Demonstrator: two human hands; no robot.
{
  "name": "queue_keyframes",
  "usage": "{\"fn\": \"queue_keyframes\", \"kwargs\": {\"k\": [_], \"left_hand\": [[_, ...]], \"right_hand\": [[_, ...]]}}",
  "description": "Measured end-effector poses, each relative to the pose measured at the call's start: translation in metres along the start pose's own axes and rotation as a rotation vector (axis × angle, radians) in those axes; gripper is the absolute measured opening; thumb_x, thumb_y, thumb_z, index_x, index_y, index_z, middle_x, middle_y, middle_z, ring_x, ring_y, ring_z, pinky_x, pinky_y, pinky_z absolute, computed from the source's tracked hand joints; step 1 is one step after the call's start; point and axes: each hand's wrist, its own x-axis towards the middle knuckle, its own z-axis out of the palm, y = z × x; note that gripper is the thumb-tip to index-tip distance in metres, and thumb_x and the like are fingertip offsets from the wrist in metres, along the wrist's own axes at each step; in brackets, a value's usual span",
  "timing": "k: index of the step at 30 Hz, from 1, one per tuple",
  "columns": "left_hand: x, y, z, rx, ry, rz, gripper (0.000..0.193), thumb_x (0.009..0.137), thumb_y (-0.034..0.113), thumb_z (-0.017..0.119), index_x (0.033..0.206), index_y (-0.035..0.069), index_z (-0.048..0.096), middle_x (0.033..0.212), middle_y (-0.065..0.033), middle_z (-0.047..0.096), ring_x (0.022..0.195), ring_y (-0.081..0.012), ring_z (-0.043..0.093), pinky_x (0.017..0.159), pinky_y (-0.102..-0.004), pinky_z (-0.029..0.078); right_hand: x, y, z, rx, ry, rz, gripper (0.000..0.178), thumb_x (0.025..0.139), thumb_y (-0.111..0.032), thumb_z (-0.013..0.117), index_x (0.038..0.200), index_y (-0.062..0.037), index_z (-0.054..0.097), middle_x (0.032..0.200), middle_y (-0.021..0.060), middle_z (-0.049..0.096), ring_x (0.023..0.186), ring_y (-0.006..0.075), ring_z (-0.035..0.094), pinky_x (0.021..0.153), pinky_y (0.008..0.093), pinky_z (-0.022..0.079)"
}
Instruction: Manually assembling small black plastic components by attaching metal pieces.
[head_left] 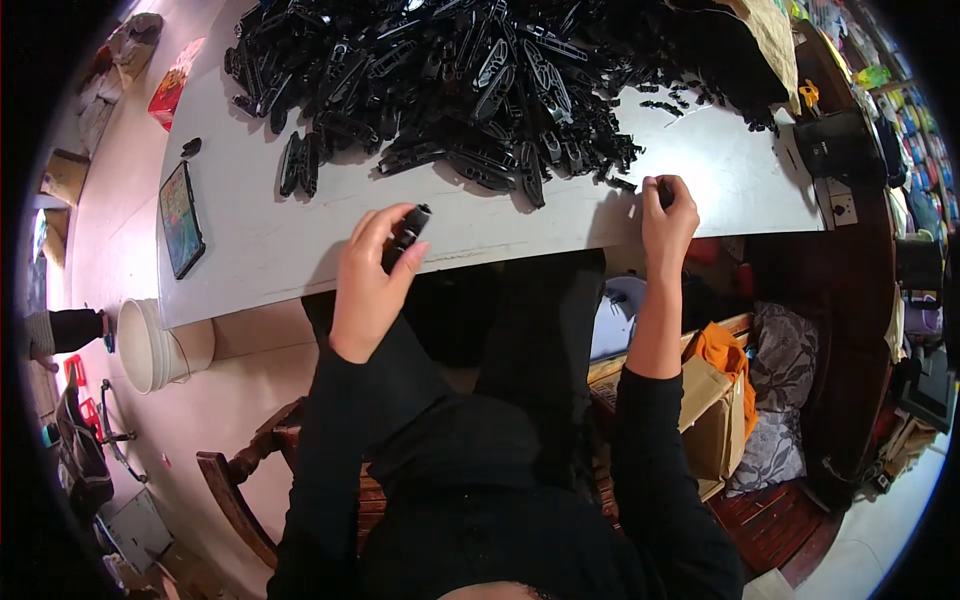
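Note:
My left hand (pixel 370 280) is closed around a short, dark plastic clip piece (pixel 408 228), held above the table's near edge with its end poking out past the fingers. Farther right, my right hand (pixel 668 222) pinches a small black piece (pixel 665 193), mostly covered by the fingers, over the table by the small parts. A large heap of black plastic clip pieces (pixel 490 95), long, oval and openwork, spreads over the far side of the white table (pixel 270 250). Smaller black parts (pixel 615 150) are scattered at the heap's right side.
A phone (pixel 181 220) lies at the table's left edge, with a small black object (pixel 191 147) beyond it. Below stands a white bucket (pixel 150 345). A wooden chair (pixel 235 490) is at lower left; a cardboard box (pixel 715 420) and patterned cushion (pixel 785 360) are at right.

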Motion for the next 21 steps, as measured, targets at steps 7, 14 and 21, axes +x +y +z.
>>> {"fn": "queue_keyframes", "kwargs": {"k": [7,14,21], "left_hand": [[-0.017,0.008,0.016,-0.327,-0.096,-0.166,0.036,0.085,0.006,0.06,0.116,0.0,0.043,0.085,-0.0036,0.052,0.066,-0.0063,0.047,0.058,-0.0183,0.039],[-0.022,0.027,0.019,-0.605,-0.165,-0.368,0.032,0.094,0.013,0.043,0.124,0.0,0.041,0.082,-0.0036,0.05,0.059,-0.0043,0.037,0.053,-0.0174,0.032],[-0.028,0.029,0.028,-0.609,-0.076,-0.364,0.041,0.097,0.018,0.038,0.134,0.003,0.035,0.082,-0.0002,0.049,0.063,-0.0052,0.039,0.058,-0.0184,0.036]], "right_hand": [[0.007,-0.018,0.003,-0.425,-0.213,0.067,0.037,0.077,-0.038,0.062,0.082,-0.0005,0.062,0.074,0.0182,0.064,0.068,0.036,0.061,0.062,0.0407,0.047],[-0.031,-0.04,-0.012,0.457,-0.553,0.269,0.007,0.077,-0.007,0.057,0.08,-0.0009,0.059,0.067,0.0088,0.061,0.049,0.0093,0.046,0.044,0.0229,0.035],[-0.109,-0.107,0.008,1.039,-0.989,0.522,0.01,0.082,-0.007,0.063,0.084,0.0009,0.058,0.069,0.0102,0.064,0.047,0.0064,0.048,0.042,0.0178,0.034]]}}
